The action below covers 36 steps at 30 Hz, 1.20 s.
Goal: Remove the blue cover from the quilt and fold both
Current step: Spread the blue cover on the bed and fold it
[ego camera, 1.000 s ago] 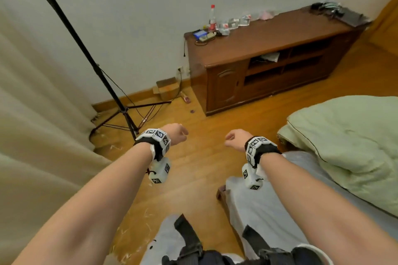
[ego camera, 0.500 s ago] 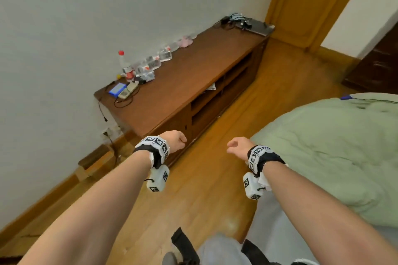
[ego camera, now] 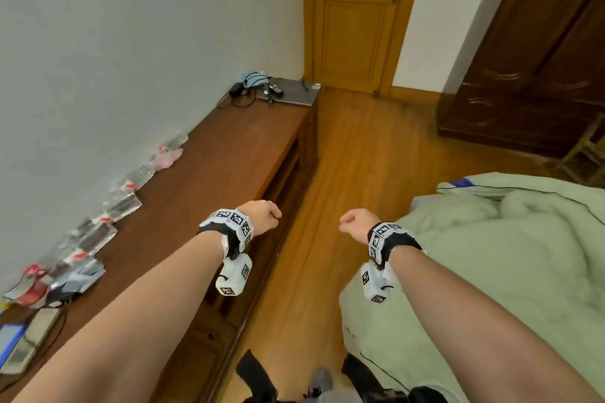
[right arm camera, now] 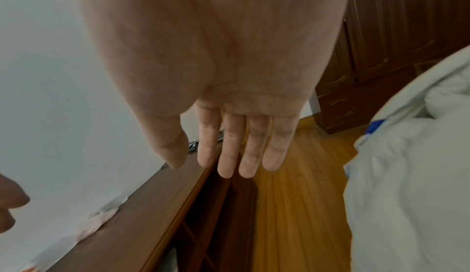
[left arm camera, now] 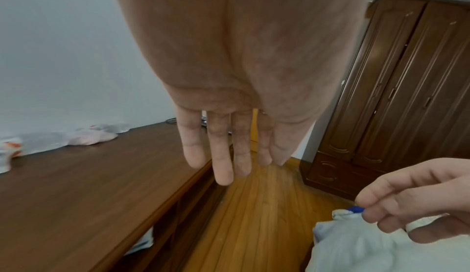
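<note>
Both hands: we hold our left hand (ego camera: 262, 216) and right hand (ego camera: 355, 222) out over the floor (ego camera: 360, 173), fingers relaxed, holding nothing.
Quilt: our pale green quilt (ego camera: 491, 271) lies bunched on the right, near the right hand.
Blue cover: a bit shows at its far corner (ego camera: 460, 182).
Cabinet: wooden cabinet (ego camera: 212, 193) on our left.

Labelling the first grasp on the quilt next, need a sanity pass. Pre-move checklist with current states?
1. Left hand free: ok, holds nothing.
2. Right hand free: ok, holds nothing.
3. Quilt in view: ok, it lies to the person's right.
4. Hands touching the quilt: not ok, both hang in the air above the floor.
5. Opening of the cover found: cannot tell; only a blue patch shows at the quilt's far corner.
</note>
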Motion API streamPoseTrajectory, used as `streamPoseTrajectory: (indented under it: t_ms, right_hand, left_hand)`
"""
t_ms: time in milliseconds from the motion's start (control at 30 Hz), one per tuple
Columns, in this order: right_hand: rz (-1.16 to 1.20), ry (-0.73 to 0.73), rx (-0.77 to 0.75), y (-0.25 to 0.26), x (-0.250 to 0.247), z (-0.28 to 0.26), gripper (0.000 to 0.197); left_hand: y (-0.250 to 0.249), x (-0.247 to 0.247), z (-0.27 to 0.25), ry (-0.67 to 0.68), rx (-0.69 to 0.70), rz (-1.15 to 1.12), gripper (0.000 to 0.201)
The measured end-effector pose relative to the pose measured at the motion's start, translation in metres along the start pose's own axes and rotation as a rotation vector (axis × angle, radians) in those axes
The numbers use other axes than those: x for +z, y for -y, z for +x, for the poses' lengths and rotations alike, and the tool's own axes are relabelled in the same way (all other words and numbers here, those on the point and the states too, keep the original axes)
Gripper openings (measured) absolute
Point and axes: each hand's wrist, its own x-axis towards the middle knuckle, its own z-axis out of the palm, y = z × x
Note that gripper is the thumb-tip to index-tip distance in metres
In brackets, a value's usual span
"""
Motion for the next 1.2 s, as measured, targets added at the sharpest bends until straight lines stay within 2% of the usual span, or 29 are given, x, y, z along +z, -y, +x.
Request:
streamPoseTrajectory:
  t_ms: [167,433,633,733,900,1033,1100,1200]
  right_hand:
    - [-0.045,-0.041,0.026,0.003,-0.101,0.116,0.029]
    - [0.035,-0.142,0.258,-0.045,-0.243,0.325,0.026]
    - [0.173,-0.320,0.441,-0.057,-0.379,0.443,0.030]
    - [0.217,-0.360,0.497,-0.074,-0.435,0.489,0.028]
    - [0.303,-0.393,0.589,-0.138,-0.511,0.583,0.027]
    - [0.380,-0.434,0.543,-0.195,-0.588,0.679,0.027]
    - [0.428,-0.481,0.494,-0.216,-0.636,0.719,0.027]
    - [0.399,-0.494,0.435,-0.248,-0.724,0.767,0.025]
  left_hand:
    - [-0.026,-0.071,0.158,0.013,0.092,-0.069,0.029]
    - [-0.104,-0.176,0.472,0.067,0.318,-0.066,0.024]
    - [-0.224,-0.273,0.678,0.149,0.498,0.150,0.029]
    - [-0.288,-0.298,0.755,0.237,0.576,0.237,0.028]
    - [-0.382,-0.322,0.872,0.273,0.700,0.253,0.027]
    - [-0.460,-0.345,0.972,0.174,0.824,0.247,0.022]
    - [-0.501,-0.360,1.018,0.127,0.819,0.248,0.023]
    - [-0.576,-0.386,1.089,0.147,0.804,0.349,0.029]
